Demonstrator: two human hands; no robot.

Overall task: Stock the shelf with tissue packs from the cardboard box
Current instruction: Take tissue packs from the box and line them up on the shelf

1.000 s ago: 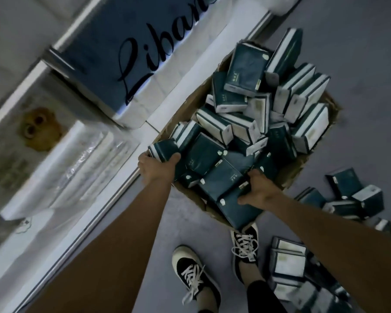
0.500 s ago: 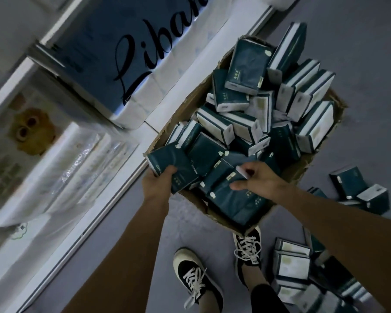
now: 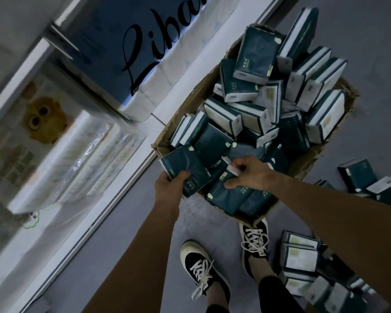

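A: Big picture: the cardboard box point(image 3: 307, 163) is heaped with tissue packs point(image 3: 255, 53), shelf point(image 3: 113, 190) off beyond my left hand point(image 3: 169, 188).

B: Grip?

A: Left fingers are curled round one dark pack point(image 3: 185, 170), thumb on its face, at the box's near corner. I'd lift it flat and clear.

B: And the right hand point(image 3: 251, 175)?

A: It's pinching a white end of another pack point(image 3: 230, 193), which lies just under the fingertips.

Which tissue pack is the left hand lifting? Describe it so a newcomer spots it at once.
Start at the cardboard box on the floor beside the shelf. At its near-left corner, the left hand grips a dark teal pack. Unlike its neighbours, it is raised over the box rim, broad face up.
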